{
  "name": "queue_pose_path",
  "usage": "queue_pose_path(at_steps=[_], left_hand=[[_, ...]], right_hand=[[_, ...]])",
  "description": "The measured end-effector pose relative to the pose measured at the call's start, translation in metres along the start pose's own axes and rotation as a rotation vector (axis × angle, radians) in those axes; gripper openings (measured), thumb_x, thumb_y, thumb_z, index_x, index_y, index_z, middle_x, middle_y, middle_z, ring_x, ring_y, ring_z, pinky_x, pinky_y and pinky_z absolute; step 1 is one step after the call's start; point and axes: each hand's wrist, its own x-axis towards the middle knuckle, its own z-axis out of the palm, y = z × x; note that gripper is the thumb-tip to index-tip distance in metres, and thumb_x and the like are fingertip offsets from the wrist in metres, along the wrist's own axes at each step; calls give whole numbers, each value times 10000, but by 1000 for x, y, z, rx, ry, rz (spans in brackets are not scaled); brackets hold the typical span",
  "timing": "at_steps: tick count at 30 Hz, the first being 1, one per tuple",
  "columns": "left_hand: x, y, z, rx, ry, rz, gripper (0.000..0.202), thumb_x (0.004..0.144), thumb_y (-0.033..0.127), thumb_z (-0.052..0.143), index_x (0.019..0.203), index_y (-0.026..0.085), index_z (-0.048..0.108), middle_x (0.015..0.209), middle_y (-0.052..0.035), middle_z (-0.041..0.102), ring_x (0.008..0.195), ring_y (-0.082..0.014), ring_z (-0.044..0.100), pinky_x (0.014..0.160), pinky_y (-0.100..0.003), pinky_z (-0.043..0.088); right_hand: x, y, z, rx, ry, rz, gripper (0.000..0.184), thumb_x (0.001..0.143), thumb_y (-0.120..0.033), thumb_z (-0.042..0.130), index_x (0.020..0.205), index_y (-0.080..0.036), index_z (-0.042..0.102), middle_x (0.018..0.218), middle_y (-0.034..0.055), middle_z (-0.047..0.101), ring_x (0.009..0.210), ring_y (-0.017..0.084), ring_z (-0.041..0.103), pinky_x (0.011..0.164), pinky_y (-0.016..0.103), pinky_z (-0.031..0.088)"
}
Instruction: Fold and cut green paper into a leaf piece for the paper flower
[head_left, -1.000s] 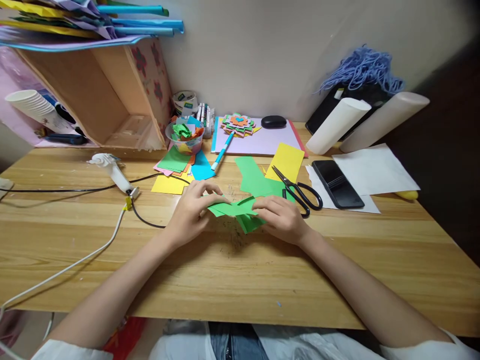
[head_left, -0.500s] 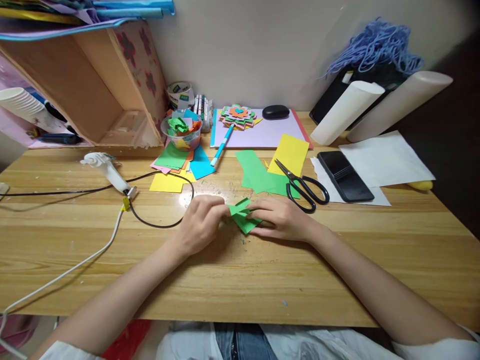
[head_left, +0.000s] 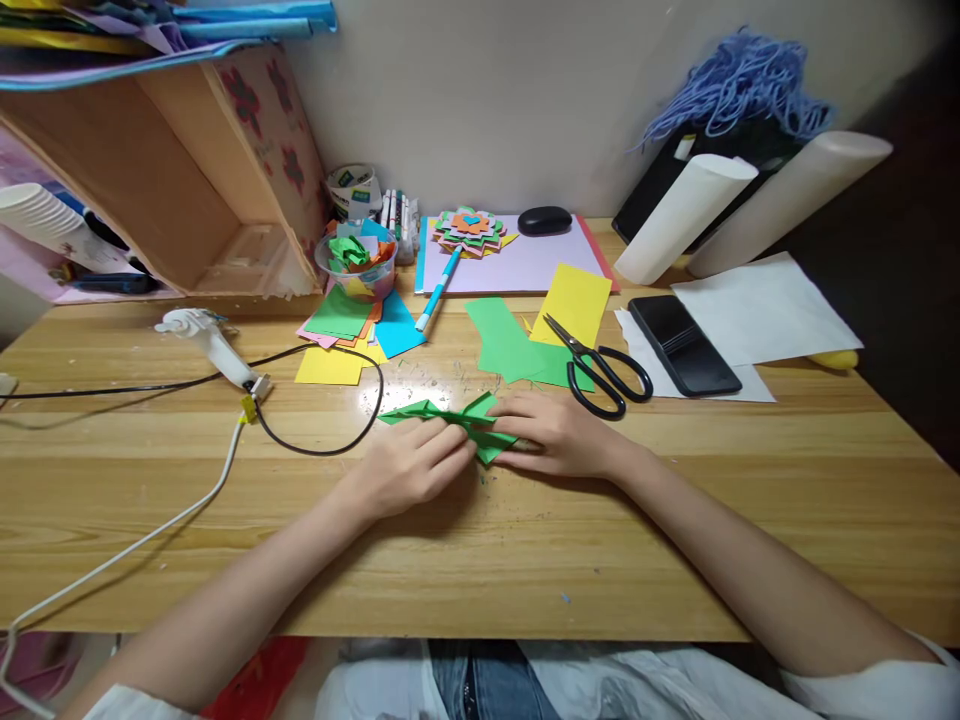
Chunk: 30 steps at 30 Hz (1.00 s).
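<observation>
Between my hands, low over the middle of the desk, is a piece of folded green paper (head_left: 480, 410) with raised creases and pointed ends. My left hand (head_left: 416, 460) has its fingers curled and pressed on the left part of the paper. My right hand (head_left: 559, 435) grips the right part, with the thumb low and the fingers over the fold. Just beyond my right hand lie black-handled scissors (head_left: 600, 370), blades partly apart. They rest on flat green paper (head_left: 501, 340) and a yellow sheet (head_left: 574, 300).
A glue gun (head_left: 210, 345) with a looping cable stands at left. Behind are a tub of paper scraps (head_left: 358, 265), a blue marker (head_left: 439, 288) and a layered paper flower (head_left: 471, 230). A phone (head_left: 684, 345) and white rolls (head_left: 686, 220) are at right.
My left hand has moved slightly right and down along the green paper. The paper's left point now shows beyond its fingers. My right hand keeps its hold, and the view has shifted slightly.
</observation>
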Motion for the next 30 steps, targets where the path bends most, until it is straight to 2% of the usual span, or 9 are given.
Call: queue_pose_path(at_steps=[3,6,8,11,22,25,30], left_hand=[[5,8,1,-169,-206,-120,162,856,176,409,925,158,554,803,-52,623,642,-143,534,540,-267,378],[8,14,5,-294,-304,-250,221,867,322,416,892,147,547,793,-71,612,691,-180,558,576,-293,413],[9,15,8,-306,-294,-297,279,859,393,427,874,141,546,787,-77,610,709,-198,565,598,-313,427],[11,15,11,-277,-254,-327,294,856,407,434,827,140,554,759,-80,606,716,-204,568,617,-324,437],[13,15,14,-198,-196,-297,245,863,195,413,707,148,596,689,-58,618,644,-160,558,577,-283,408],[16,17,14,-212,-212,-359,238,865,204,417,708,146,586,701,-59,606,647,-159,546,576,-284,404],[23,21,11,-251,-315,-552,267,886,264,398,706,157,562,721,-47,554,662,-150,516,577,-271,393]], right_hand=[[-2,2,0,52,1,38,244,811,-359,555,952,-166,602,977,98,643,951,208,576,822,345,447],[-3,6,-1,122,6,76,219,799,-360,576,916,-175,595,908,75,645,898,193,584,807,336,450],[-4,7,-1,161,12,84,193,795,-353,585,885,-183,596,875,63,645,868,185,587,796,332,453],[-3,7,-3,198,27,87,151,800,-336,581,834,-190,604,846,53,648,834,178,588,777,328,458],[-4,4,-14,170,-37,195,111,819,-231,542,773,-192,636,902,51,624,874,171,570,763,294,450],[-4,3,-14,171,-38,252,94,805,-241,561,757,-192,625,928,53,603,863,169,564,751,292,445],[-5,1,-18,208,-74,388,88,773,-281,599,740,-199,604,889,39,573,789,153,550,695,277,434]])
